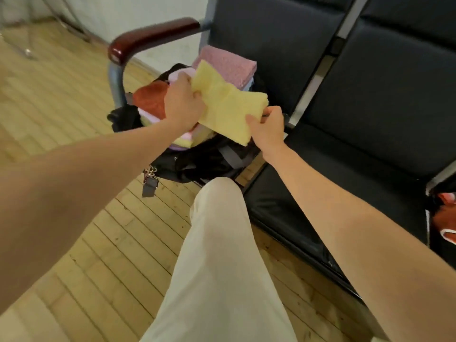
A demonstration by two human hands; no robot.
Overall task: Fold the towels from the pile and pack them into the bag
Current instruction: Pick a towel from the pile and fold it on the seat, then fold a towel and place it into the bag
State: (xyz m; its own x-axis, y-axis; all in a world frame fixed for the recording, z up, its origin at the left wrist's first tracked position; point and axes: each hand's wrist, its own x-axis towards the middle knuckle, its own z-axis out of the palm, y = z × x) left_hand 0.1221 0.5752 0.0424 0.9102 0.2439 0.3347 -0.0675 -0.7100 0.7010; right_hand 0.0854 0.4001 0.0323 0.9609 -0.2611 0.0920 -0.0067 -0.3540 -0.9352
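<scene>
Head view shows you holding a folded pale-yellow terry towel (228, 104) in the air, just above the open mouth of a black fabric bag (197, 164). Your left hand (182, 104) grips the towel's upper left end, its fingers curled round a bunched fold of cloth. Your right hand (267, 129) pinches the lower right edge, thumb on top and fingers tucked underneath. The towel hangs tilted between the two hands, its left end higher than its right.

Below it, the bag sits on the end seat of a dark padded bench (345, 144), pressed against the armrest side. Inside the bag you can see a rust-red folded towel (150, 99) to the left, with pale pink and lilac layers showing under and beside it. A dusty-pink folded towel (227, 66) lies at the back of the bag, partly hidden by the yellow one. A grey strap with metal clips (150, 180) hangs down from the bag's front corner over the wooden plank floor (81, 243).

A glossy dark-red wooden armrest (153, 37) on a grey metal tube curves over the bag's left side. Your leg in light beige trousers (217, 255) reaches toward the bench. At the far right edge, a red and white item (445, 218) rests on the next seat, too cropped to identify.
</scene>
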